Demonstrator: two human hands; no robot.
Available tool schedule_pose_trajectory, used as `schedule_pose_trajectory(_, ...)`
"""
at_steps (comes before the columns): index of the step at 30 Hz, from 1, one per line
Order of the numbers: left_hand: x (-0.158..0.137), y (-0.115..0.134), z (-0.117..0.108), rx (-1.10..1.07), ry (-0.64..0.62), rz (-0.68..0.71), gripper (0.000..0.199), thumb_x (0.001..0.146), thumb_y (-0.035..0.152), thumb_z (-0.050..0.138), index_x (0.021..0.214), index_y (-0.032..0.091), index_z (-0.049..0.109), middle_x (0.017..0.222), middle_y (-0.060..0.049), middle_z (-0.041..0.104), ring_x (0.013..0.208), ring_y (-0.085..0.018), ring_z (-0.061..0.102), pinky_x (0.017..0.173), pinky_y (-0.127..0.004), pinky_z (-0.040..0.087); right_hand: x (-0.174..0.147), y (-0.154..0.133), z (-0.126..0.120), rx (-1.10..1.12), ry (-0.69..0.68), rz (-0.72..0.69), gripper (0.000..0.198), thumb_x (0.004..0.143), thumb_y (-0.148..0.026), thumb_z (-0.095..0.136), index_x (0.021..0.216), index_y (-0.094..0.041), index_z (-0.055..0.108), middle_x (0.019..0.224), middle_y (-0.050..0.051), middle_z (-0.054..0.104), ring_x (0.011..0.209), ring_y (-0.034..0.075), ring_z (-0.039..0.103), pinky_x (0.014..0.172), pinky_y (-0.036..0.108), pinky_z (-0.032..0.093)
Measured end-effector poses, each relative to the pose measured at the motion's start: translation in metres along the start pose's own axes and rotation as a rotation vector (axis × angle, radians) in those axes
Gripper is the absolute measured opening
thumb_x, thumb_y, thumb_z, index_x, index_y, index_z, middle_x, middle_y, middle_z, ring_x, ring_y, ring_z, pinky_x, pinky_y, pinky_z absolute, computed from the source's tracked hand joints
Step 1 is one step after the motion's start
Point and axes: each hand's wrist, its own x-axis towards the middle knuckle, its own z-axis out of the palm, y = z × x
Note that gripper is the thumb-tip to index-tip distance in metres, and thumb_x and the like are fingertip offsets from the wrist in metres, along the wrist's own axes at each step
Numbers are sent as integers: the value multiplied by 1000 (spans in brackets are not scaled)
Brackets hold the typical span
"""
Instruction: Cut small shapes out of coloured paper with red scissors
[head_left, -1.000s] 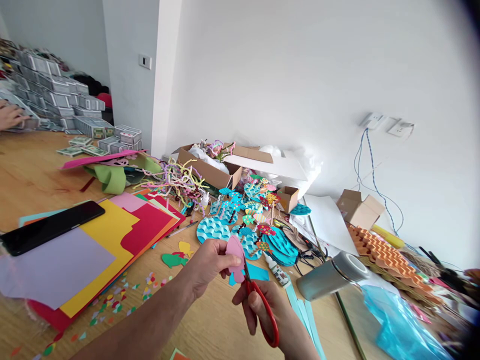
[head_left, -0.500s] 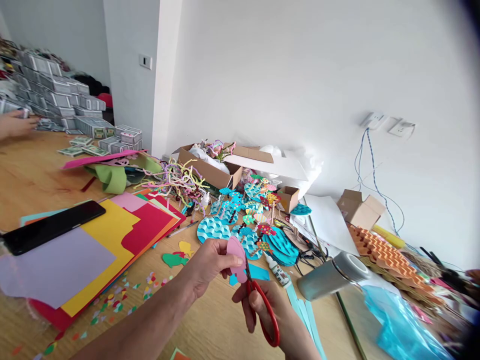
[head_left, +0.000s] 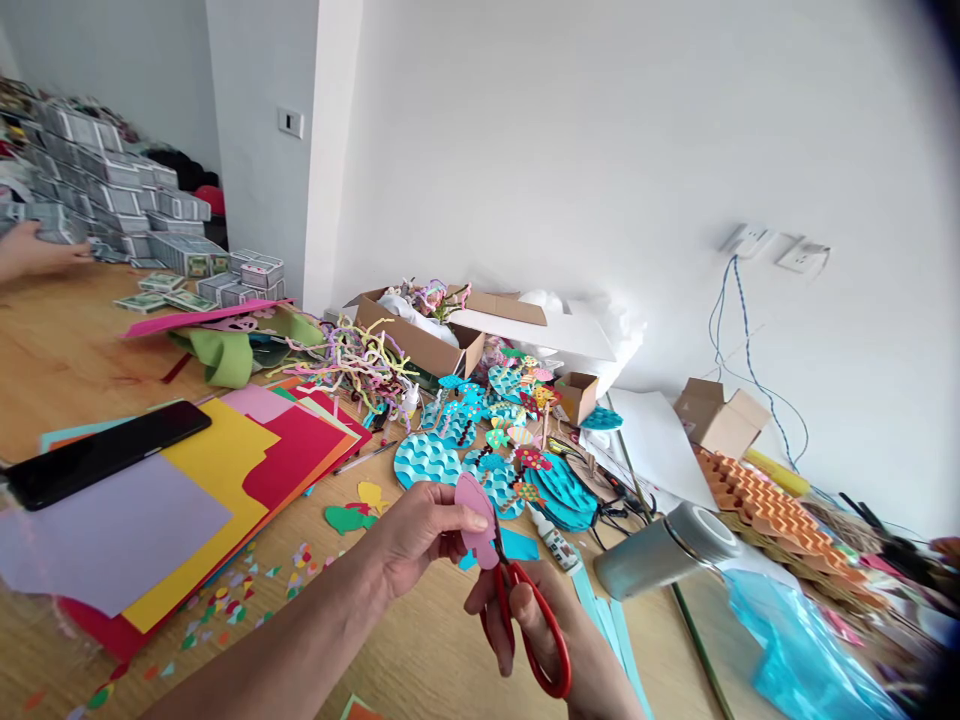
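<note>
Between thumb and fingers, my left hand (head_left: 427, 535) pinches a pink paper cutout (head_left: 474, 505) with a rounded top. My right hand (head_left: 525, 610) has its fingers through the handles of red-handled scissors (head_left: 551, 650). The scissor blades point upward along the cutout's right edge, and the handles are spread somewhat apart. On the table left of my hands lie a green paper fish (head_left: 349, 519) and a yellow paper cutout (head_left: 370, 496). A blue paper piece (head_left: 517, 545) shows just behind the scissors, near a white glue bottle (head_left: 556, 540).
Coloured paper sheets (head_left: 247, 470) and a black phone (head_left: 109, 453) lie at left, with small paper scraps (head_left: 232, 600) in front. A grey flask (head_left: 664, 550) lies at right beside a blue plastic bag (head_left: 802, 640). Another person's hand (head_left: 37, 250) is by stacked card bundles (head_left: 112, 180).
The scissor handles have spread wider apart in my right hand. My left hand and the pink cutout have barely shifted. At far left, the other person's hand has moved slightly right with a card bundle.
</note>
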Motion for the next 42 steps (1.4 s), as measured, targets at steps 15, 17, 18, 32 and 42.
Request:
schedule_pose_trajectory(15,2,-3,2,140,70,112,17,58,27,69,61,11,65,54,-1,56,50,-8,44,48,-22,29,2,0,0,-22,43,115,69,78,-77,42,83,-10,62,45,1,52,42,11,43,45,23,32)
schedule_pose_trajectory(17,2,-3,2,136,70,112,17,58,28,69,61,12,65,54,-1,56,50,-8,44,48,-22,29,2,0,0,-13,46,122,70,77,-77,43,83,-10,62,45,1,52,41,10,42,44,22,30)
schedule_pose_trajectory(18,1,-3,3,133,69,112,17,58,28,69,61,12,64,54,-1,56,50,-8,44,48,-22,29,2,1,0,-9,45,125,69,77,-77,43,83,-10,62,45,0,51,40,10,41,44,22,30)
schedule_pose_trajectory(32,-1,-2,4,100,51,94,19,58,29,70,65,12,65,59,-2,59,53,-9,46,50,-23,31,2,1,0,-52,70,64,66,82,-74,39,82,-11,63,44,0,51,41,11,45,44,23,32)
schedule_pose_trajectory(42,-1,-2,4,95,48,99,18,59,28,70,65,11,66,58,-1,57,52,-9,45,50,-22,31,2,1,0,-51,71,82,69,80,-75,39,82,-11,64,42,-1,50,40,11,43,44,24,32)
